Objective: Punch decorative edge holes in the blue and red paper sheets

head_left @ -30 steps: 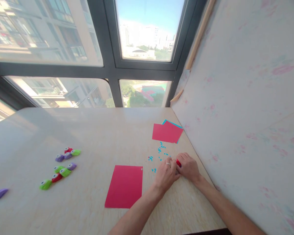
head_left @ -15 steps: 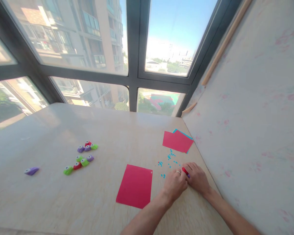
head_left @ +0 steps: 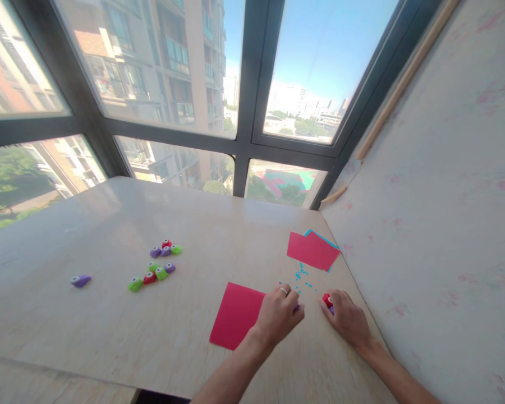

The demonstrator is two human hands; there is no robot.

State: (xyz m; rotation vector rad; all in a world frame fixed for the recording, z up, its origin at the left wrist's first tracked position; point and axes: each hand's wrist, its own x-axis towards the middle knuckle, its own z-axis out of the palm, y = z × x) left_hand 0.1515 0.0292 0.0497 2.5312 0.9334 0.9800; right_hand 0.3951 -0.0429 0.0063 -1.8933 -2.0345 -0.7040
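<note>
My left hand (head_left: 279,315), with a ring on one finger, is closed around a small purple paper punch (head_left: 295,307) that shows only at its fingertips. It hovers over or rests by the right edge of a red paper sheet (head_left: 234,317). My right hand (head_left: 349,321) curls over a red paper punch (head_left: 327,300) with a purple piece beside it, both on the tabletop and partly covered by the fingers. Tiny blue paper cutouts (head_left: 301,272) lie scattered just beyond the hands.
More red sheets (head_left: 309,249) with blue paper (head_left: 326,238) under them lie by the wall (head_left: 437,224). Several green, red and purple punches (head_left: 160,274) are grouped on the left, and a lone purple punch (head_left: 81,281) lies farther left. Windows (head_left: 303,73) bound the table's back.
My left hand has moved left, away from my right hand, to the red sheet's edge, with a purple punch in it. My right hand stays near the red punch. The view has shifted.
</note>
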